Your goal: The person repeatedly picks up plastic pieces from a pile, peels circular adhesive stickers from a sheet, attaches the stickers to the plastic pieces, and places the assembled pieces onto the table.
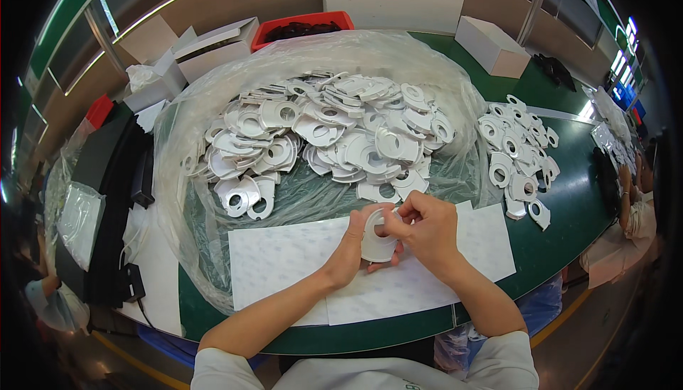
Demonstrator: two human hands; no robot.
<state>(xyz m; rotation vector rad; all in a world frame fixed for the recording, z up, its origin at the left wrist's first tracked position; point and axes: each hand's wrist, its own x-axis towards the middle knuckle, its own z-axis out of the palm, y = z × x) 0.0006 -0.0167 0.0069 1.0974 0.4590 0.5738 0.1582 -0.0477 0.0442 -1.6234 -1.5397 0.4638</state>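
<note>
Over the white paper sheets at the front of the table, I hold a white plastic ring-shaped part with a round hole. My left hand grips it from the left, its fingers behind the part and partly hidden. My right hand pinches at the upper right of the part, thumb and forefinger by the hole; whether they hold anything else I cannot make out. Beyond my hands, a large pile of similar white parts lies on a clear plastic sheet.
A smaller group of white parts lies on the green table at right. A red bin with dark items and white boxes line the back. A black device stands at left. Other people sit at both sides.
</note>
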